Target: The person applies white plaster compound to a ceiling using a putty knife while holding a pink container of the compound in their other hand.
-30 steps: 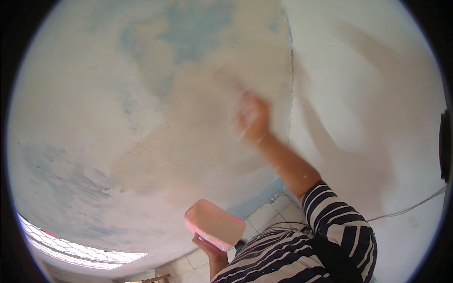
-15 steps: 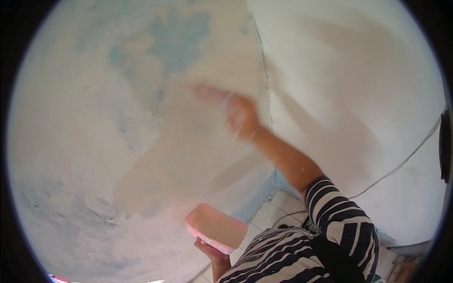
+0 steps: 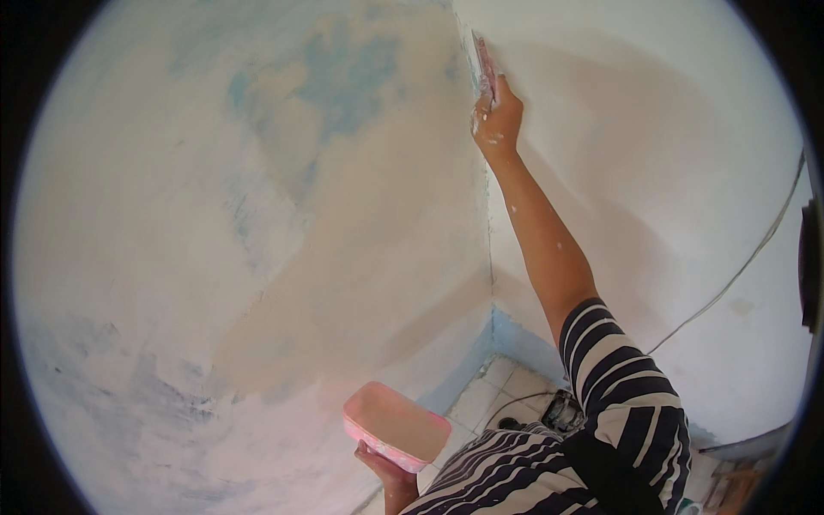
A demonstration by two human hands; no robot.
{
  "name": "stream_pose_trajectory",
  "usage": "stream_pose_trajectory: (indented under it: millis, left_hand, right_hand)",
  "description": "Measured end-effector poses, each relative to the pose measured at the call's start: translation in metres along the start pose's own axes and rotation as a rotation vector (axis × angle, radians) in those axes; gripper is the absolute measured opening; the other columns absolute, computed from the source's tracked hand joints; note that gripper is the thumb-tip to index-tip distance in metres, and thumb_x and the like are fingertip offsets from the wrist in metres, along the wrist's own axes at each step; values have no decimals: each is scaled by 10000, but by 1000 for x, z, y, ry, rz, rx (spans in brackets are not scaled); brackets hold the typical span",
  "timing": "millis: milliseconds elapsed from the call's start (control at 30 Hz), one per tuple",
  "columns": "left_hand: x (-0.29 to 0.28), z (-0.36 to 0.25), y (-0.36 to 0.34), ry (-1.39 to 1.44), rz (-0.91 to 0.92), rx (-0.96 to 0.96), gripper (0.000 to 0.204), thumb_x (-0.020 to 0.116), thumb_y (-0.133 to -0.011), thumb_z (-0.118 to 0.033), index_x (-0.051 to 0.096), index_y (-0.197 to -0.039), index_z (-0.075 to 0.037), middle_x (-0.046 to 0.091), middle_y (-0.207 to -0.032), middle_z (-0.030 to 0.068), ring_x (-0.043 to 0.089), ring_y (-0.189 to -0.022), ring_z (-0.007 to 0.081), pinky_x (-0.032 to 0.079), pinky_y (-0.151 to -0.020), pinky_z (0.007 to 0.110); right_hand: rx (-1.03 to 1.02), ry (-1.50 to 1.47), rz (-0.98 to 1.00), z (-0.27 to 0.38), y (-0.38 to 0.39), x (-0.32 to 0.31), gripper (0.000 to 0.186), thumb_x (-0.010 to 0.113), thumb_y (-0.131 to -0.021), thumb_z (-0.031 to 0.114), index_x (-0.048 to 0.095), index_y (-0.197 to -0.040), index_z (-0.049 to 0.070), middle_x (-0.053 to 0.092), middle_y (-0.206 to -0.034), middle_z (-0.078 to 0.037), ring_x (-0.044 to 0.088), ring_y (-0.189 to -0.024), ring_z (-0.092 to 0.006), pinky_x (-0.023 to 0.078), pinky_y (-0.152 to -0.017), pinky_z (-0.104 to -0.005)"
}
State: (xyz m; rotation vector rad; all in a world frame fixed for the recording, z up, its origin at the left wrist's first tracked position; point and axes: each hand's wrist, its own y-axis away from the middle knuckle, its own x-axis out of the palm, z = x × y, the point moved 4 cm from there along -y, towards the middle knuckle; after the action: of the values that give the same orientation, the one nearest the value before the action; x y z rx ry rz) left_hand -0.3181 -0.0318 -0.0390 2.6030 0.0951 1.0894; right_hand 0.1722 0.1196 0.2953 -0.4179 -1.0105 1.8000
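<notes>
My right hand [image 3: 498, 123], spotted with white, reaches up into the wall corner. Its fingers are wrapped round a putty knife [image 3: 486, 70] with a smeared pinkish handle, whose blade lies along the corner line. Low in the view, my left hand [image 3: 386, 469] grips a pink rectangular plastic tub [image 3: 396, 455] from beneath. The tub is tilted a little and holds a pale, smooth paste [image 3: 399, 421]. On the left wall [image 3: 283, 283], uneven beige and white coating leaves light blue patches showing.
The right wall [image 3: 687, 103] is pale, with my arm's shadow on it. A cable [image 3: 730, 292] runs down it beside a dark object [image 3: 808, 266] at the right rim. Floor tiles [image 3: 485, 399] and a black device [image 3: 562, 414] lie below the corner.
My right hand has swung from the left wall up and right into the corner, and the putty knife is now seen sharply. The tub has dropped very slightly in the view.
</notes>
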Motion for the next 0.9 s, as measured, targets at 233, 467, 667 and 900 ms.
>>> stream_pose_trajectory:
  millis: [233, 467, 667, 900]
  left_hand:
    - [8, -8, 4, 30, 130, 54, 616, 312, -973, -534, 398, -1403, -101, 488, -1378, 90, 488, -1248, 315, 418, -1035, 469]
    - [9, 1, 0, 26, 38, 6, 601, 248, -964, -508, 423, -1380, -111, 497, -1351, 83, 486, -1254, 296, 425, -1018, 463]
    - [-9, -6, -5, 12, 115, 31, 602, 320, -982, -540, 396, -1391, -103, 483, -1380, 81, 494, -1238, 305, 422, -1031, 465]
    - [-4, -5, -6, -70, 184, 74, 669, 340, -962, -615, 381, -1401, -112, 475, -1385, 70, 493, -1243, 310, 447, -1013, 483]
  right_hand:
    - [-514, -166, 109, 60, 61, 33, 235, 444, -950, 23, 619, -1108, 16, 660, -937, -88, 500, -592, -83, 417, -515, -269]
    - [-303, 71, -10, 15, 19, 29, 506, 479, -896, -43, 520, -1384, 82, 676, -998, -117, 510, -603, -127, 449, -542, -284]
    - [-231, 28, 71, 59, 37, -3, 398, 579, -816, 9, 608, -1204, 93, 625, -795, -123, 584, -623, -221, 469, -568, -299]
    - [-548, 244, 58, 73, 68, 22, 604, 631, -726, -28, 567, -1311, 108, 652, -1005, -174, 620, -819, -383, 511, -715, -416]
